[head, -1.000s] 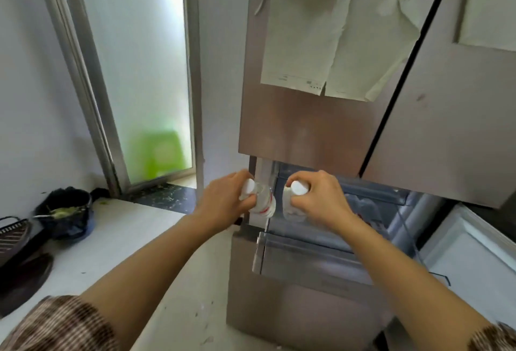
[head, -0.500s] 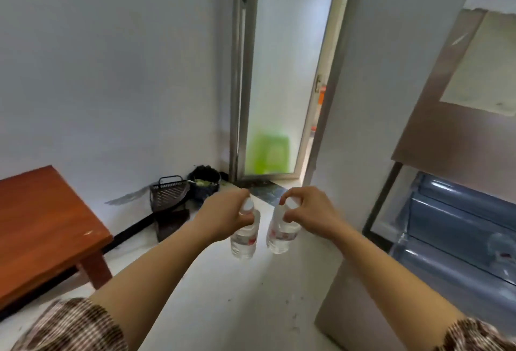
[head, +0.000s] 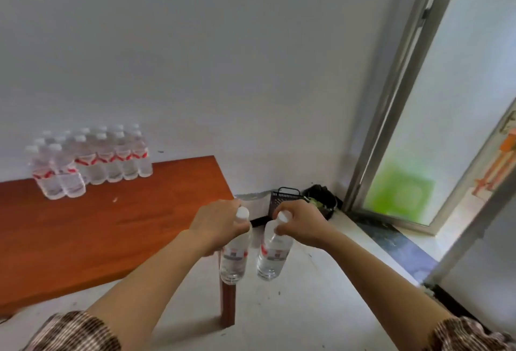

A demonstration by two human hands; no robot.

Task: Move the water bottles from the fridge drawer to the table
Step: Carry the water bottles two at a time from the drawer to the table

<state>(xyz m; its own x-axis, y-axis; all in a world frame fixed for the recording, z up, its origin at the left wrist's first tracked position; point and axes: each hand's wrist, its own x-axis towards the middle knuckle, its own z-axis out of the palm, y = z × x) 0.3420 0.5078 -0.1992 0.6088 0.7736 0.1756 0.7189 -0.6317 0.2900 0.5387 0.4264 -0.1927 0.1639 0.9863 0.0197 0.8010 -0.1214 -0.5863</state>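
Turned from the fridge, the person now faces the counter (head: 97,233). Left hand (head: 217,228) grips the left bottle (head: 234,260) by its capped neck, right hand (head: 301,225) the right bottle (head: 272,257) likewise, both hanging just off the counter's near corner. Probably full: weighty, thin-walled, so the stiff neck holds best

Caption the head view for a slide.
Left hand and right hand grip the left bottle and right bottle by their necks beside the wooden table holding a cluster of bottles.
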